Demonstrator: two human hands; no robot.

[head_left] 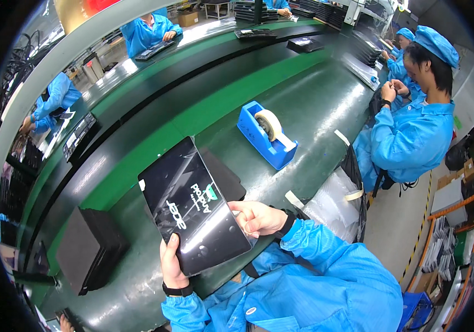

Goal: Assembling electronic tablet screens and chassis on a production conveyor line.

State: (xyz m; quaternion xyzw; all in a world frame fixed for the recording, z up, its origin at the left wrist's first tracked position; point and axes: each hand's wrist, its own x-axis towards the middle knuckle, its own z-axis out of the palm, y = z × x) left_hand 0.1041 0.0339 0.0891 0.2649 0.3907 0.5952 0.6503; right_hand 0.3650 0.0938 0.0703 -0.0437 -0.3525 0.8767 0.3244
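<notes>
A black tablet [181, 174], its screen lit with white and green markings, is tilted up in front of me over the green bench. My left hand [173, 263] grips its lower left edge, thumb on the front and the other fingers hidden behind. At the right edge, my right hand [262, 218] is closed with its fingers curled against the tablet; whether it also pinches a film there, I cannot make out. A small white tab [142, 185] sticks to the tablet's upper left edge. Beyond the tablet stands a blue tape dispenser [264, 141] with a cream roll.
Dark foam sheets [90, 246] stand at the left, and a dark pad [223, 177] lies behind the tablet. Clear bubble bags [333, 207] hang at the bench's right edge. A co-worker [414, 122] sits to the right. A green conveyor [165, 124] curves past, carrying devices.
</notes>
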